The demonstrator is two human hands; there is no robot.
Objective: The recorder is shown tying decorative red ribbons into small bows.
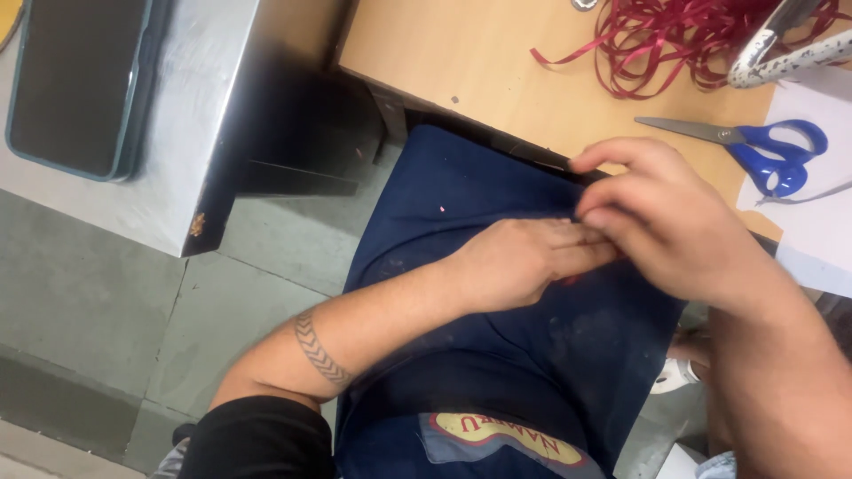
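Both hands, left hand (519,262) and right hand (661,217), are meeting fingertip to fingertip over the blue apron (497,355), pinching something too small to tell.

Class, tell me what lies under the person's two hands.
A dark blue apron over the lap lies under the left hand and right hand. Whatever the fingertips pinch is hidden, apart from a small red glimpse.

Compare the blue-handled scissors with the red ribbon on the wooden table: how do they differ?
The scissors are a single rigid tool lying flat and closed near the white paper; the ribbon is a loose tangled heap of thin strands. The scissors have blue handles and grey blades; the ribbon is dark red. Both rest untouched on the table.
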